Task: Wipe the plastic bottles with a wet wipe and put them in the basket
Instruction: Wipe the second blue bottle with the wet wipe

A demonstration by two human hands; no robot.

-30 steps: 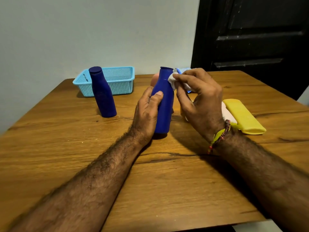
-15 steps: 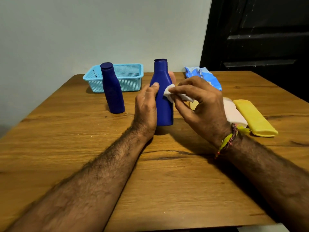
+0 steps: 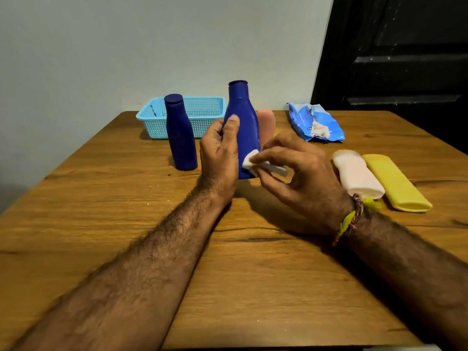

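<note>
Change: wet wipe (image 3: 249, 160), up at the bottle's neck a second ago, is now near its base; judged, this bottle is almost done.
Left hand (image 3: 219, 148): fingers wrapped round the upright blue bottle (image 3: 243, 117), table centre.
Right hand (image 3: 298, 168): pinches the folded wipe against the bottle.
Basket (image 3: 202, 112): 11 o'clock, pale-blue lattice plastic.
Materials: smooth matte bottles; second blue bottle (image 3: 180, 138) at 10 o'clock; white bottle (image 3: 357, 173) and yellow bottle (image 3: 395, 183) lie at 3 o'clock.
</note>
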